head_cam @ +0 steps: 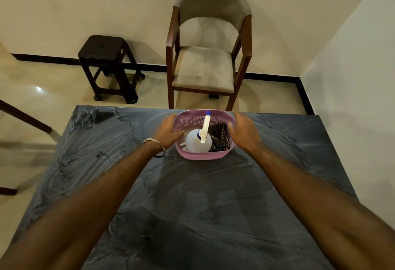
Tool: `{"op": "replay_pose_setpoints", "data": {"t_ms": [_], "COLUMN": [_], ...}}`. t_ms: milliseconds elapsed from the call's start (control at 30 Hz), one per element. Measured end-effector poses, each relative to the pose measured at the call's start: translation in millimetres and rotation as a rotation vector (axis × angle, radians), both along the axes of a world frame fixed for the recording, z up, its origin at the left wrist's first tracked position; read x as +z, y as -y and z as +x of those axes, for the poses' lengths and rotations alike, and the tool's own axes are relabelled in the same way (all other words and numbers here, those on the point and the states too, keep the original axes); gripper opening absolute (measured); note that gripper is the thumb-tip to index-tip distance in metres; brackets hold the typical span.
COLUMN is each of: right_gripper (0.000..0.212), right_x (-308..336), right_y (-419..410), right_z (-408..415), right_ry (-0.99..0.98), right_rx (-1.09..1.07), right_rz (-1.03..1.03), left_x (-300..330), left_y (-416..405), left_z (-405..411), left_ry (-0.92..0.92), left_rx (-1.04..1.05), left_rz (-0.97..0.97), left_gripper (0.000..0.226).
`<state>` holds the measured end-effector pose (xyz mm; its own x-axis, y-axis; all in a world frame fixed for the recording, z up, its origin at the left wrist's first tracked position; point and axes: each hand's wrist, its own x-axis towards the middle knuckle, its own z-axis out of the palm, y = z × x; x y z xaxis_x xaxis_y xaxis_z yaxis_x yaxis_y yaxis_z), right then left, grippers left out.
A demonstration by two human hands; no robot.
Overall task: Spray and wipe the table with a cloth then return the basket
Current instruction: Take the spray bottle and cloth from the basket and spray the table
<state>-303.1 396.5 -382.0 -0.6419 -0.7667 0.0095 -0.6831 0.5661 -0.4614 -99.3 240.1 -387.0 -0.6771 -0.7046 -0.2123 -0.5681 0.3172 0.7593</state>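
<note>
A pink plastic basket (198, 156) stands on the dark table (192, 195) near its far edge. Inside it lies a white spray bottle (197, 141) with a blue collar and white trigger head, and beside that a dark checked cloth (220, 137). My left hand (170, 129) grips the basket's left side, thumb over the rim. My right hand (243, 130) holds the right side, fingers curled at the rim. The tabletop shows wet, streaky wipe marks all over.
Behind the table stands a wooden chair (205, 64) with a beige cushion, and a dark stool (109, 64) is to its left. A white wall (352, 77) rises on the right. Part of another table's leg (25, 118) shows at the left.
</note>
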Motion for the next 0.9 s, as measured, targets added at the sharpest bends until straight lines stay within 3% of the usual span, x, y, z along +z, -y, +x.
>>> {"op": "replay_pose_setpoints", "data": {"t_ms": [133, 267, 333, 533, 900], "right_gripper": [0.029, 0.024, 0.018, 0.017, 0.025], "right_x": [7.7, 5.0, -2.6, -14.2, -19.2], "right_y": [9.5, 21.2, 25.7, 28.9, 36.1], "right_z": [13.4, 22.2, 22.1, 20.7, 15.7], "right_ry": [0.006, 0.133, 0.203, 0.242, 0.219], "right_rx": [0.038, 0.028, 0.011, -0.008, -0.067], "right_rz": [-0.050, 0.140, 0.250, 0.299, 0.318], "left_x": [2.8, -0.9, -3.9, -16.7, 3.4], "left_y": [-9.8, -25.1, -33.4, -51.0, -41.2], "left_z": [2.1, -12.7, -22.0, -38.1, -40.2], "left_ry": [-0.044, -0.024, -0.068, -0.162, -0.339], "left_rx": [-0.156, -0.234, -0.233, -0.123, 0.005], "left_rz": [-0.055, -0.081, -0.023, -0.009, 0.066], "left_gripper": [0.085, 0.094, 0.087, 0.028, 0.012]}}
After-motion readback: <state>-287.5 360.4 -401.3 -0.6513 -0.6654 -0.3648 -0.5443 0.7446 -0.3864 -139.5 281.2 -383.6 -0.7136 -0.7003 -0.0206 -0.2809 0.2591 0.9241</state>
